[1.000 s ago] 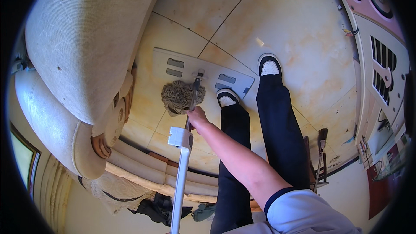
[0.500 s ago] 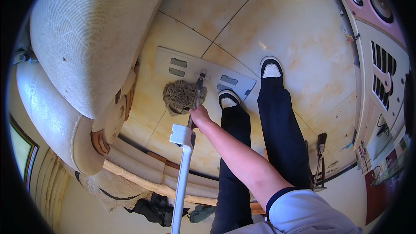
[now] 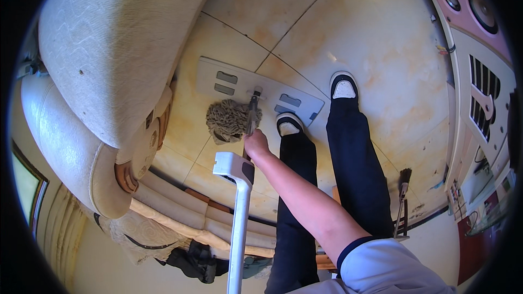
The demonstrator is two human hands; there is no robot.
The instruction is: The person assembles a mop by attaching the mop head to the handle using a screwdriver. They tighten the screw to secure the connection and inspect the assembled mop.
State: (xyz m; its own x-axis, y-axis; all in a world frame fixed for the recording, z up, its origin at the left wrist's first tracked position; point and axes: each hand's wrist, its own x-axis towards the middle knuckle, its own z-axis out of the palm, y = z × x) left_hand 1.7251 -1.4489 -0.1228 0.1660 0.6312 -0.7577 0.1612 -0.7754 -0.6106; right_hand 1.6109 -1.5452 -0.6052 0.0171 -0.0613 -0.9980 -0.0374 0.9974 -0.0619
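Observation:
My right hand (image 3: 257,145) is closed around the metal pole (image 3: 252,115) of a flat mop. The pole rises from the wide, pale grey mop plate (image 3: 248,80), which lies on the tiles with its slotted top showing. Against the pole, beside the plate, is a shaggy grey-brown mop head (image 3: 225,121); I cannot tell what it is fixed to. Closer to me, a white handle (image 3: 238,228) with a blocky end crosses the lower middle; whether it joins the pole is hidden. My left hand is out of view.
A cream sofa (image 3: 103,65) fills the left side. My shoes (image 3: 344,87) stand right of the mop plate, the left one touching its edge. A small brush (image 3: 403,177) stands upright at lower right. A white and pink cabinet with speakers (image 3: 479,71) lines the right.
The white handle has swung a little to the right at its lower end. My right hand has shifted slightly right, keeping its hold; the mop plate appears to lie in the same place.

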